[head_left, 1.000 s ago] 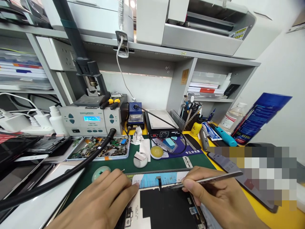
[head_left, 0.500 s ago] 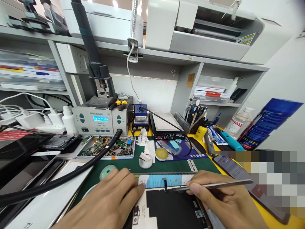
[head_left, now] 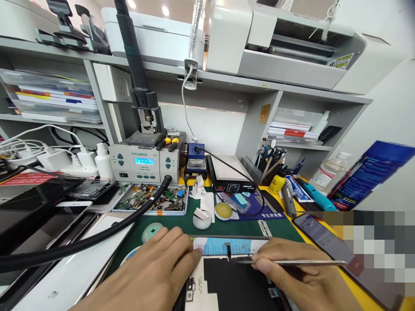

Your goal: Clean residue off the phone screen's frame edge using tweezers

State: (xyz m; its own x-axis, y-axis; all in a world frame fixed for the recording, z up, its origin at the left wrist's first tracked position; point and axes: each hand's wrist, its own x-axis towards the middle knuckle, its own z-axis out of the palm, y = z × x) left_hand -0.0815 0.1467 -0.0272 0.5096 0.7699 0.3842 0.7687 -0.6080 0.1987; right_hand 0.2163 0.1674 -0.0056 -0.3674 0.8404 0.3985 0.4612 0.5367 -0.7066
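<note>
A flat device panel (head_left: 240, 285) with a black backing and pale edges lies in front of me, partly cut off by the lower frame edge. A short black flex cable (head_left: 228, 252) stands out at its top edge. My left hand (head_left: 158, 268) grips the panel's upper left corner, with the thumb along the edge and the fingertips hidden. Pinched between thumb and fingers of my right hand (head_left: 285, 272) is a slim, pointed metal tool (head_left: 311, 262); its exact kind is unclear. Its dark tip lies over the black backing, just right of the cable.
Behind the panel lies a blue-and-white printed sheet (head_left: 214, 246) on the green mat (head_left: 285, 229). A black hose (head_left: 97, 239) crosses the left side over a white phone (head_left: 81, 259). Farther back stand a tray of circuit boards (head_left: 129, 209) and a hot-air station (head_left: 142, 162). A phone (head_left: 343, 255) lies right.
The whole view has shifted slightly, so things appear farther right. The metal tool has tilted to nearly level, its tip still near the flex cable. Both hands keep their grip.
</note>
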